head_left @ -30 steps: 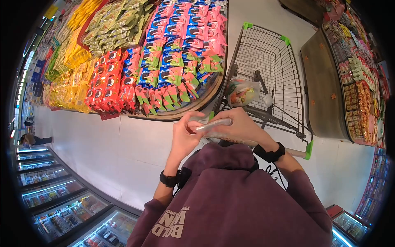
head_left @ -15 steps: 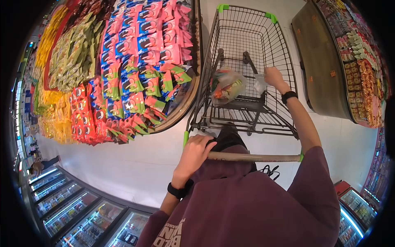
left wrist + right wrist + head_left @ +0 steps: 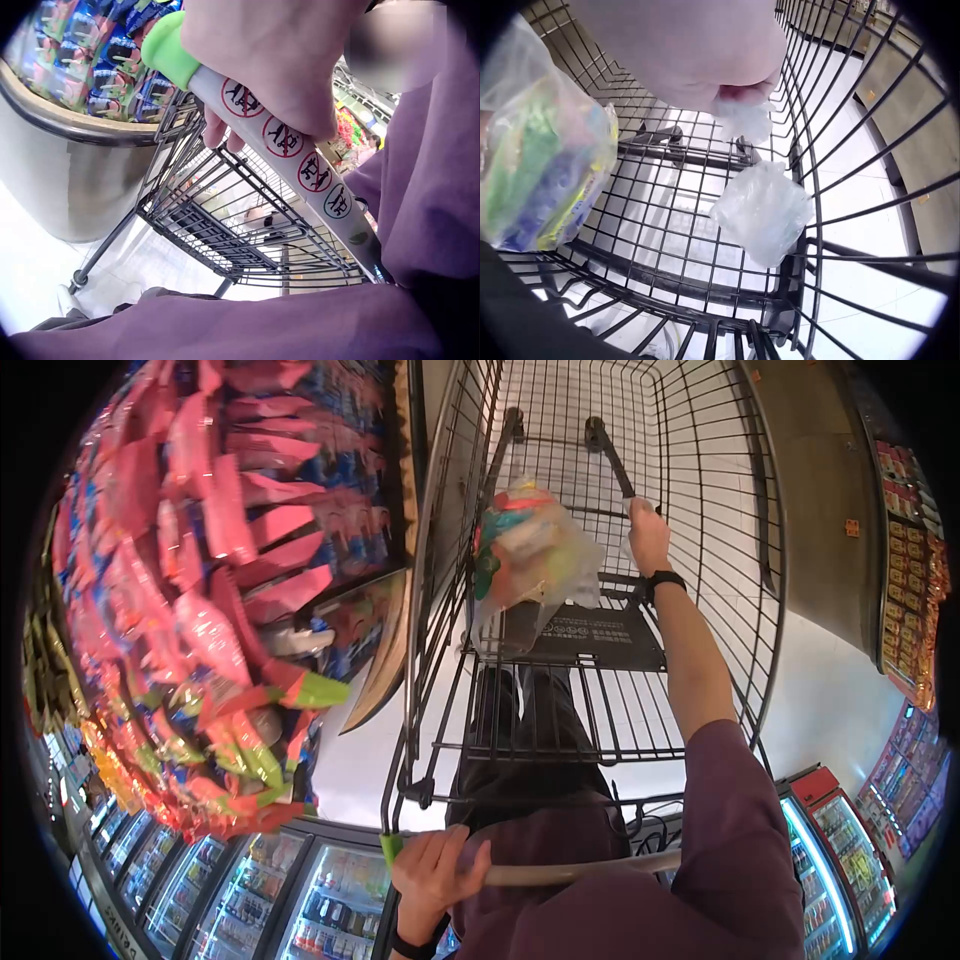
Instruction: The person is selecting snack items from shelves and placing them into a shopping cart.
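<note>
My left hand [image 3: 437, 872] grips the cart's handle bar [image 3: 330, 196] near its green end cap [image 3: 169, 51], fingers curled round it. The right hand [image 3: 650, 538] reaches down inside the wire shopping cart [image 3: 705, 480], along its right side. In the right wrist view its curled fingers pinch a crumpled piece of translucent plastic [image 3: 744, 121]. Just below, a clear crumpled plastic bag [image 3: 765, 214] sits on the wire floor. To the left in the cart lies a larger see-through bag [image 3: 540, 560] of colourful packets.
A display stand heaped with pink and blue snack packets [image 3: 220, 510] borders the cart's left. On the right stands a brown display unit [image 3: 825, 510] with more packets. Glass-door fridges [image 3: 335, 900] line the floor behind the person.
Both hands were together before the chest, handling something clear and shiny. Since then the left has gone to the handle and the right down into the cart. The head view has moved nearer the cart.
</note>
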A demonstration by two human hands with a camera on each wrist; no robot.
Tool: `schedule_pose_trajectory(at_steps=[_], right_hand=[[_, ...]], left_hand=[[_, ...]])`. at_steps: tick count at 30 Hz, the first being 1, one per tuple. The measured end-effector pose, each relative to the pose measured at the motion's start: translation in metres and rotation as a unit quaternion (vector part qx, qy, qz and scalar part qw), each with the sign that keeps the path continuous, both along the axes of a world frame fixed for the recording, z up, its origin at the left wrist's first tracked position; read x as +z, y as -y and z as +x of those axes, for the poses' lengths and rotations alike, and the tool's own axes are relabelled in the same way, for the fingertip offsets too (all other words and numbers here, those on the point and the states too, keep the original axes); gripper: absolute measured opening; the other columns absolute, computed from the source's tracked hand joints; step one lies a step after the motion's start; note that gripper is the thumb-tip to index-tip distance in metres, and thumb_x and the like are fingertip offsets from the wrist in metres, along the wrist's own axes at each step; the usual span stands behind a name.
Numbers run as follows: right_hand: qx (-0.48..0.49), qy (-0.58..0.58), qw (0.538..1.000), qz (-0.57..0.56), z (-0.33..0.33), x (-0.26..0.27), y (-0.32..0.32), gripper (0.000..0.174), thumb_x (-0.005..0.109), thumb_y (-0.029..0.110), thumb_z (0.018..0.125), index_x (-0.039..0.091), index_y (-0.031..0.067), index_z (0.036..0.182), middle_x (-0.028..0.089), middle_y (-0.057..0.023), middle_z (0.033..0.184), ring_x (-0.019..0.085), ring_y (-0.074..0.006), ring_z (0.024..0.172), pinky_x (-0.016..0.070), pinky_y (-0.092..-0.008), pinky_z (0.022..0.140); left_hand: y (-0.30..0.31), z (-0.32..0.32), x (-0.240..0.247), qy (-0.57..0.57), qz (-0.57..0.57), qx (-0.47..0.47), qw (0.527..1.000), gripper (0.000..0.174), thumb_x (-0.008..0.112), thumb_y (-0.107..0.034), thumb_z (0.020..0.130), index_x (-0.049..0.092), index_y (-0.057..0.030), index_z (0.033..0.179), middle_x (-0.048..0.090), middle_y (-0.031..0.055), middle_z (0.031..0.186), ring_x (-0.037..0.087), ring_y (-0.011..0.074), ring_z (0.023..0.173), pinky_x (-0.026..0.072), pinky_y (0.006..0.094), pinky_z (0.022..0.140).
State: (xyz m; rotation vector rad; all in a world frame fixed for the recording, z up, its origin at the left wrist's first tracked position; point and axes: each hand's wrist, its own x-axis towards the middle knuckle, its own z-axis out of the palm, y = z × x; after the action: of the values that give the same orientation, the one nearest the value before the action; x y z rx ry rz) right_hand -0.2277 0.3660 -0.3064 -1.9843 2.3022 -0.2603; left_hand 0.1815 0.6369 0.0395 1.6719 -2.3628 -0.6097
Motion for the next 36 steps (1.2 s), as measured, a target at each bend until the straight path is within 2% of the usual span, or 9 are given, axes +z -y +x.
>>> schedule_pose_trajectory(at_steps=[5, 8, 18, 21, 25, 28, 31, 34, 36], right_hand=[[0.096, 0.047, 0.987, 0.117, -0.014, -0.11, -0.009, 0.025, 0.069, 0.008, 0.079, 0.06, 0.001, 0.102, 0.066, -0.0201, 0.1, 0.064, -0.0435, 0.096, 0.052, -0.0511, 0.084], [0.03, 0.093, 0.946, 0.308, -0.01, -0.1, 0.008, 0.032, 0.069, 0.025, 0.081, 0.071, -0.0029, 0.096, 0.068, -0.0299, 0.105, 0.065, -0.0401, 0.107, 0.051, -0.0452, 0.095], [0.35, -0.038, 0.922, 0.164, 0.049, 0.134, 0.049, 0.015, 0.058, 0.01, 0.075, 0.067, -0.0021, 0.074, 0.066, -0.0214, 0.073, 0.064, -0.0421, 0.075, 0.0542, -0.044, 0.073], [0.426, 0.175, 0.82, 0.339, 0.107, 0.229, 0.03, 0.018, 0.056, 0.006, 0.073, 0.071, -0.0018, 0.077, 0.07, -0.0183, 0.078, 0.068, -0.0338, 0.076, 0.0551, -0.0394, 0.07], [0.428, 0.385, 0.665, 0.476, 0.147, 0.185, 0.008, 0.02, 0.057, 0.007, 0.077, 0.074, -0.0009, 0.084, 0.072, -0.016, 0.088, 0.07, -0.0285, 0.085, 0.0557, -0.0402, 0.074], [0.484, 0.105, 0.801, 0.336, 0.165, 0.11, 0.003, 0.023, 0.054, 0.006, 0.083, 0.074, 0.0005, 0.092, 0.074, -0.0137, 0.098, 0.069, -0.0312, 0.096, 0.054, -0.0392, 0.086], [0.481, 0.025, 0.877, -0.008, 0.157, 0.057, 0.01, 0.024, 0.06, 0.014, 0.086, 0.071, 0.0033, 0.105, 0.072, -0.0151, 0.106, 0.067, -0.0322, 0.105, 0.0508, -0.0429, 0.093], [0.353, 0.059, 0.932, -0.058, 0.162, 0.046, 0.023, 0.029, 0.066, 0.014, 0.084, 0.067, 0.0065, 0.111, 0.067, -0.0158, 0.115, 0.064, -0.033, 0.112, 0.0481, -0.0442, 0.097], [0.303, 0.01, 0.942, 0.146, 0.166, 0.044, 0.047, 0.036, 0.068, 0.013, 0.082, 0.063, 0.0081, 0.117, 0.066, -0.015, 0.118, 0.062, -0.0319, 0.115, 0.0483, -0.0439, 0.097]], left_hand=[[0.001, 0.0, -0.001, 0.019, 0.02, -0.02, 0.999, 0.03, 0.078, -0.028, 0.074, 0.071, -0.0039, 0.092, 0.07, 0.0063, 0.079, 0.069, 0.0207, 0.067, 0.055, 0.0296, 0.058], [0.003, -0.002, 0.002, 0.002, 0.049, -0.01, 0.999, 0.03, 0.077, -0.021, 0.071, 0.068, -0.0033, 0.093, 0.071, 0.0078, 0.083, 0.068, 0.0257, 0.068, 0.0533, 0.0333, 0.06], [-0.001, 0.003, -0.002, -0.012, 0.027, -0.043, 0.999, 0.026, 0.074, -0.019, 0.075, 0.069, -0.0021, 0.093, 0.071, 0.0077, 0.083, 0.068, 0.0249, 0.069, 0.0526, 0.0324, 0.061], [-0.001, 0.004, -0.003, -0.014, 0.013, -0.065, 0.998, 0.025, 0.073, -0.02, 0.076, 0.069, -0.0018, 0.092, 0.071, 0.0079, 0.082, 0.068, 0.025, 0.068, 0.0523, 0.0321, 0.06], [0.0, 0.003, -0.003, -0.014, 0.019, -0.069, 0.997, 0.025, 0.073, -0.02, 0.076, 0.069, -0.0018, 0.092, 0.071, 0.0082, 0.081, 0.068, 0.0252, 0.066, 0.0523, 0.0322, 0.059], [0.0, 0.004, -0.003, -0.012, 0.019, -0.073, 0.997, 0.026, 0.075, -0.022, 0.075, 0.07, -0.0024, 0.092, 0.071, 0.0078, 0.083, 0.068, 0.0237, 0.066, 0.0532, 0.0313, 0.059], [0.0, 0.005, -0.003, -0.001, 0.009, -0.08, 0.997, 0.028, 0.077, -0.025, 0.075, 0.07, -0.0035, 0.091, 0.071, 0.0064, 0.085, 0.068, 0.0202, 0.067, 0.0545, 0.0291, 0.058], [-0.001, 0.006, -0.005, -0.001, -0.005, -0.085, 0.996, 0.028, 0.077, -0.026, 0.074, 0.07, -0.0038, 0.09, 0.071, 0.0059, 0.084, 0.068, 0.0197, 0.066, 0.0543, 0.0284, 0.056], [0.001, 0.005, -0.005, -0.006, -0.013, -0.089, 0.996, 0.028, 0.077, -0.026, 0.074, 0.07, -0.0036, 0.091, 0.071, 0.0056, 0.083, 0.069, 0.0196, 0.067, 0.0541, 0.0279, 0.055]])
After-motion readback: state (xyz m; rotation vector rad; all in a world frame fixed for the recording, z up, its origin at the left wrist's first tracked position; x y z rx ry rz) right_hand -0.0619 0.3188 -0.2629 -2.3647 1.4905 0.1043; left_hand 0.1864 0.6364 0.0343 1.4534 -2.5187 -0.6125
